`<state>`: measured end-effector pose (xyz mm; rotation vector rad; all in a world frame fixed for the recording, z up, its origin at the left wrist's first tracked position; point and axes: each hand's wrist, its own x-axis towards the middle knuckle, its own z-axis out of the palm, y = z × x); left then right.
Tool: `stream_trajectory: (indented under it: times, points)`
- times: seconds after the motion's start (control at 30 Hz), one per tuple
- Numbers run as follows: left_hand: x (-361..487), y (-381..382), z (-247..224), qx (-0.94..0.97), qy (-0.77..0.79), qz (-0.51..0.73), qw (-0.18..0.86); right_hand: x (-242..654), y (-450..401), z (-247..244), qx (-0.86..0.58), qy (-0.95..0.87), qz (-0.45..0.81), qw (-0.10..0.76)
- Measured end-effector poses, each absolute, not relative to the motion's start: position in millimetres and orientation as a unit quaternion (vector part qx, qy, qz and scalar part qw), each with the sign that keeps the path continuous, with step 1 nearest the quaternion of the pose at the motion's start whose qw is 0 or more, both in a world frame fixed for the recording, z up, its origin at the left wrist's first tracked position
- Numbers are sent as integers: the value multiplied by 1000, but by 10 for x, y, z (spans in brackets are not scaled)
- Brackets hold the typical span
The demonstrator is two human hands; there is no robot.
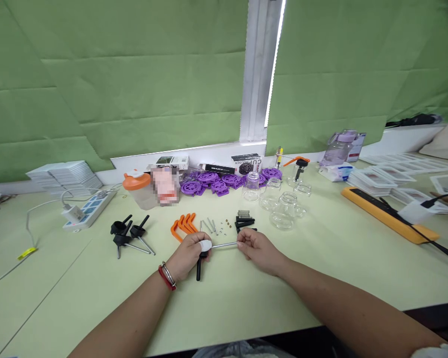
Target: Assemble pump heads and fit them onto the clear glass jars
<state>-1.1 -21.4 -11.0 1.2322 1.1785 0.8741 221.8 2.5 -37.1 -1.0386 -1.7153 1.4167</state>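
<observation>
My left hand (189, 252), its thumb wrapped in white, is closed on a black plastic part with a handle (198, 269); the handle points down toward me. A thin metal rod (224, 244) runs sideways from that part to my right hand (259, 251), whose fingertips pinch its other end. The fingers hide where the rod meets the part. Just beyond my hands lie orange curved levers (186, 223), loose metal rods (211, 226), tiny metal and brown pieces (227, 222), springs (243, 214) and black pieces (244, 223). Similar black parts with metal rods (129, 236) lie to the left.
Glass vessels (282, 214) stand right of centre, with purple plastic wheels (209, 181) behind. An orange-lidded cup (137, 189) and a power strip (91, 209) are at left. An orange-and-black tool case (388, 214) and stacked frames (371, 180) sit at right. Cables cross both sides.
</observation>
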Motion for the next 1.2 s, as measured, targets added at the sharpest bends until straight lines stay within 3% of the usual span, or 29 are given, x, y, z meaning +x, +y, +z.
stream_trajectory:
  times: [0.13, 0.33, 0.53, 1.0, 1.2]
  points:
    - [-10, -201, -114, 529, 500, 373, 576, 2220, 16, -356, -432, -682, 507, 302]
    - [0, -206, -103, 527, 501, 373, 576, 2215, 27, -367, -394, -654, 547, 344]
    - [6, -209, -105, 522, 507, 369, 579, 2215, 35, -356, -430, -675, 518, 302]
    - [16, -211, -86, 524, 507, 371, 576, 2215, 25, -317, -427, -693, 502, 292]
    - [-36, -257, -12, 623, 473, 331, 528, 2205, 9, -329, -430, -683, 503, 308]
